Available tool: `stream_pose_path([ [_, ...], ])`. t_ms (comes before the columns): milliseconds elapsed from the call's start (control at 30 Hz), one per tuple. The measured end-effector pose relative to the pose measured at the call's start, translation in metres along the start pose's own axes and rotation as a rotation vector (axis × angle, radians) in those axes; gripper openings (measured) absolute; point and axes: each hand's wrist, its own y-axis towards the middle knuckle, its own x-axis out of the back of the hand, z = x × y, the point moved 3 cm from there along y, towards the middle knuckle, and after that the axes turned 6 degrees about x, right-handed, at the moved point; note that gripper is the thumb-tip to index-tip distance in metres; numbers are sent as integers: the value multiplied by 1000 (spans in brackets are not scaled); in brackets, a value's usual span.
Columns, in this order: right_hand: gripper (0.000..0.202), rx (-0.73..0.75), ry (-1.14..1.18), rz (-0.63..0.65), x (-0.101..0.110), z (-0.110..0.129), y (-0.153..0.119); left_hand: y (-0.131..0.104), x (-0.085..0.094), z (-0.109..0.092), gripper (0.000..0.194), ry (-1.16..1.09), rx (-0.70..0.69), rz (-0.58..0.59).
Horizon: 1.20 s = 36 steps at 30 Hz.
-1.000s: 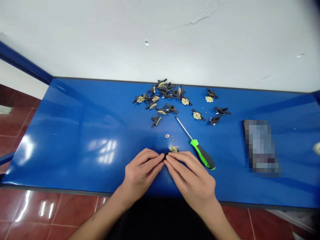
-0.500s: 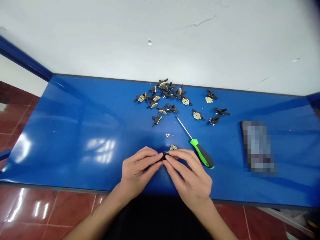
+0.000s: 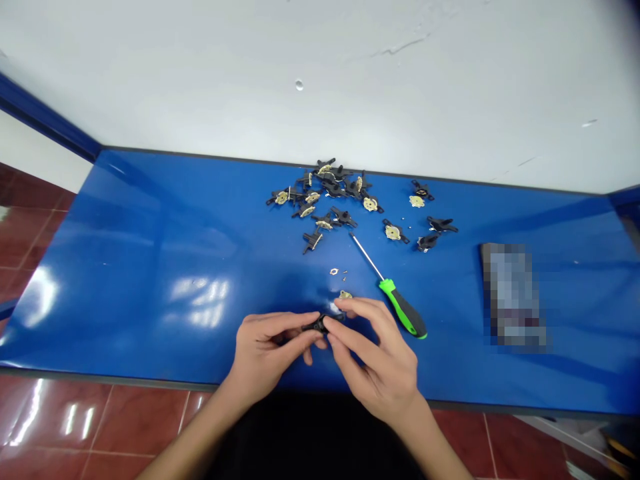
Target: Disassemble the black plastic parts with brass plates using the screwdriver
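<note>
A small black plastic part (image 3: 319,325) with narrow end tabs is held above the near side of the table. My left hand (image 3: 267,350) pinches its left end between thumb and fingers. On the other side, my right hand (image 3: 379,353) grips the same part with its fingertips, which cover some of it. A brass-coloured plate (image 3: 345,295) lies just beyond my right fingers. Farther off are a thin metal ring (image 3: 334,271) and tiny screws (image 3: 345,275). A screwdriver (image 3: 403,308) with a green and black handle rests to the right of them.
Several black assemblies with brass-coloured plates (image 3: 333,190) are heaped at the back of the blue table (image 3: 150,267). More assemblies (image 3: 393,231) lie to their right. A blurred-out flat object (image 3: 513,293) is at the right. A white wall (image 3: 320,113) borders the table's back.
Both hands have shifted slightly down and left with the black part, which is now turned to show more of its length. My left fingers have re-gripped it at its end.
</note>
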Motion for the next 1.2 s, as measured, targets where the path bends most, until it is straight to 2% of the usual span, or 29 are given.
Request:
stream_pose_path([
  [167, 42, 38, 13, 87, -2, -1, -4, -5, -5, 0, 20, -258, 279, 35],
  [300, 43, 43, 44, 116, -3, 1, -4, -4, -5, 1, 20, -308, 430, 34],
  [400, 41, 10, 151, 87, -1, 4, 1, -5, -4, 3, 19, -326, 498, 60],
  [500, 38, -65, 223, 57, 5, 2, 12, -7, -3, 6, 17, -376, 516, 76],
  [567, 33, -98, 124, 13, 10, -6, 20, -10, -2, 7, 18, -404, 503, 59],
  [633, 26, -113, -83, -14, 13, -18, 28, -12, -2, 8, 16, -424, 481, 28],
  [700, 19, -133, -295, 43, 12, -32, 35, -14, -2, 9, 16, -450, 473, 5],
  [767, 18, -152, -406, 112, 8, -43, 41, -14, -3, 10, 18, -478, 480, -9],
  [967, 19, -138, -466, 241, -7, -48, 50, -9, -5, 12, 24, -489, 509, -38],
  [1200, 17, -104, -502, 368, -10, -47, 52, -4, -7, 8, 28, -412, 476, -50],
])
